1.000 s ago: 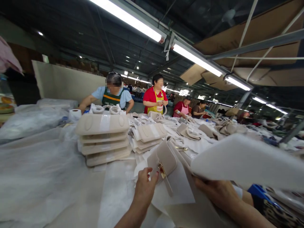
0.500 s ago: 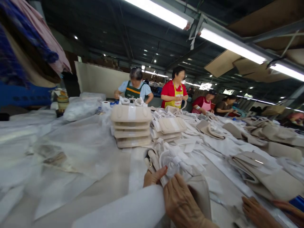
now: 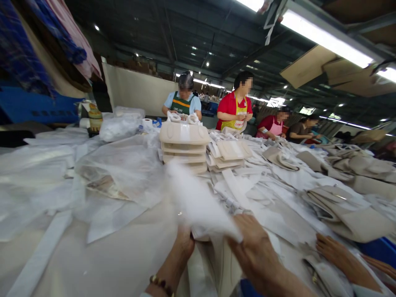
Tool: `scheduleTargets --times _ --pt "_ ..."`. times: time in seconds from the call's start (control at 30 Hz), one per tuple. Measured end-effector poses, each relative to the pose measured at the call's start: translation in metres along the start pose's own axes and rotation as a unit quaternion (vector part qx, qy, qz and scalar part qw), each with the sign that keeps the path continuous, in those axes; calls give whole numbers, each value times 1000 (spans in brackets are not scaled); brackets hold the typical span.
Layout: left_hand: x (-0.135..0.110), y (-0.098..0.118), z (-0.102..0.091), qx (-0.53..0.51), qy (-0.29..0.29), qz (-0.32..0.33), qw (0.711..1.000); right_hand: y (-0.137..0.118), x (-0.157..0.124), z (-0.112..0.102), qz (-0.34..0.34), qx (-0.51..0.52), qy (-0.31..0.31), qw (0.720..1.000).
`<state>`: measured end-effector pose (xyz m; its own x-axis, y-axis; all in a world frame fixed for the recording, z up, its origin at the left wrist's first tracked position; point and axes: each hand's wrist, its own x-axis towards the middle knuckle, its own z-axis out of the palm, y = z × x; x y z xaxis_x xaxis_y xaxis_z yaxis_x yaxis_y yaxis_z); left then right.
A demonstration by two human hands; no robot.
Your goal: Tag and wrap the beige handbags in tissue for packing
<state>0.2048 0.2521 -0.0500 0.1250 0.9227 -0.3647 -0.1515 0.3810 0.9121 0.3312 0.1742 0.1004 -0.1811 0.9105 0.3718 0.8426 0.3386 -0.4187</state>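
My left hand (image 3: pixel 183 246) is closed on the top edge of a beige bag (image 3: pixel 220 264) at the table's near edge; its fingertips are hidden under a white wrapping sheet (image 3: pixel 198 202). The sheet is smeared by motion and rises up and to the left above the bag. My right hand (image 3: pixel 254 247) is closed on the sheet's lower right edge, just right of the bag. Another person's hand (image 3: pixel 337 256) lies flat on the table at the lower right.
A stack of wrapped beige bags (image 3: pixel 185 134) stands mid-table, a lower stack (image 3: pixel 230 150) beside it. Crumpled clear plastic bags (image 3: pixel 123 169) cover the left. Loose beige bags (image 3: pixel 346 214) and white sheets lie right. Several people (image 3: pixel 236 107) work along the far side.
The view swung left and down. The white sheet went from my right side across to lie over the bag, and my right hand came in beside my left hand at the bag.
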Motion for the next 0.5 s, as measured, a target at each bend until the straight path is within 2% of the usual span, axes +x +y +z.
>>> scheduleTargets --times 0.03,0.07,0.13,0.2,0.23,0.27,0.3,0.37,0.43,0.5 --pt "1 -6 -2 -33 10 -13 999 11 1 -11 113 57 24 992" --pt "1 -11 -4 -79 22 -28 996 25 0 -19 226 114 50 966" --pt "0 -21 -7 -166 40 -55 984 57 -9 -31 397 218 91 887" --pt "-2 -26 -10 -225 43 -69 971 84 -26 -38 499 299 110 806" --pt "-3 -26 -11 -248 39 -72 965 92 -37 -41 522 320 112 783" --pt "-5 -25 -14 -266 31 -75 960 97 -48 -43 531 327 115 773" --pt "-8 -23 -18 -279 22 -77 957 97 -59 -45 529 322 122 775" --pt "-18 -17 -33 -289 0 -79 954 90 -79 -50 508 289 146 798" --pt "-32 -10 -55 -281 -24 -80 956 79 -96 -54 481 247 160 826" --pt "-51 -3 -81 -260 -46 -76 962 68 -111 -55 440 187 145 866"
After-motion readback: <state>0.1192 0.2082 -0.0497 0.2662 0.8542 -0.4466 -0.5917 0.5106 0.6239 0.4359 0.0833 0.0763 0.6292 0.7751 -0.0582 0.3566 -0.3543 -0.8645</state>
